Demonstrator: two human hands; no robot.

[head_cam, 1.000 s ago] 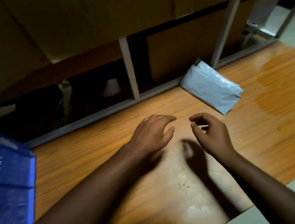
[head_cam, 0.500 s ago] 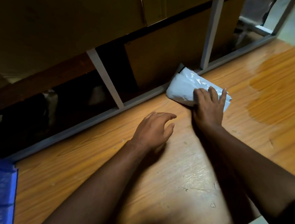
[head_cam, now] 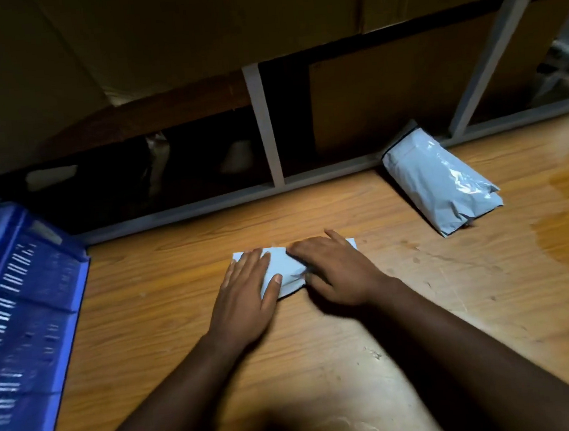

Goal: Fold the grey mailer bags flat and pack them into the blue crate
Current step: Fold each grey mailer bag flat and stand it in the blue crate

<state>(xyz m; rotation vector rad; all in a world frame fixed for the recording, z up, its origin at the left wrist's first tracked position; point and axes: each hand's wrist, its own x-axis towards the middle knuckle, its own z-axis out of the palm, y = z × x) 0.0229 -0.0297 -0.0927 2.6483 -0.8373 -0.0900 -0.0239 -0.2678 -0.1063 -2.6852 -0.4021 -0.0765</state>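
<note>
Both hands (head_cam: 244,287) (head_cam: 336,272) press mailer bag (head_cam: 282,270) flat on floor (head_cam: 166,294).

Grey mailer bag (head_cam: 286,273) flat beside blue crate (head_cam: 26,306)

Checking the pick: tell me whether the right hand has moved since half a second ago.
Yes. The right hand left the mailer stack by the grey rail, coming nearer and leftward onto one bag.

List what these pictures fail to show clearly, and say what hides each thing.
- Small grey plastic mailer bag, head view: both ends are covered by the left hand and right hand.
- Blue slotted plastic crate, head view: cut off by the left edge, contents unreadable.
- Dark shelf recess, head view: pale shapes lost in shadow.
</note>
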